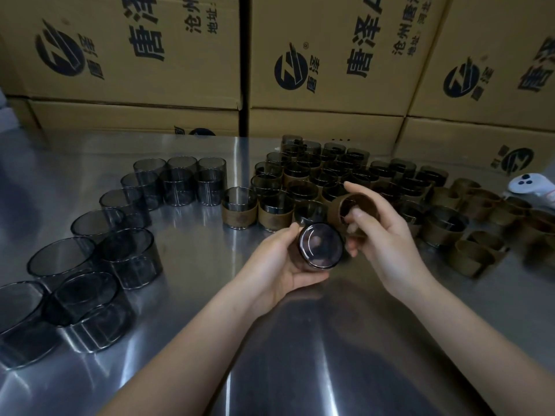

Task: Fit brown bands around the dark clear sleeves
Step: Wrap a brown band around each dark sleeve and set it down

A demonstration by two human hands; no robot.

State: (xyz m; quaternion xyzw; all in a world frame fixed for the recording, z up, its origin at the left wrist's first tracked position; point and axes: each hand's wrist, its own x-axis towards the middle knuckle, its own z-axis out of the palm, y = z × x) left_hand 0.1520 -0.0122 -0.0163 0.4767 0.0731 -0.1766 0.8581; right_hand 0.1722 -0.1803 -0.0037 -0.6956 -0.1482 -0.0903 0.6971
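Note:
My left hand grips a dark clear sleeve tipped on its side, its round end facing me. Just up and right of it, my right hand holds a brown band with its opening turned toward the sleeve; some fingers reach inside the band. Band and sleeve are close together, above the steel table. Bare dark sleeves stand in a curved row at the left. Banded sleeves are grouped behind my hands. Loose brown bands lie at the right.
Stacked cardboard boxes with printed logos wall off the back of the table. A white controller-like device lies at the far right edge. Bare steel shows in front of my arms.

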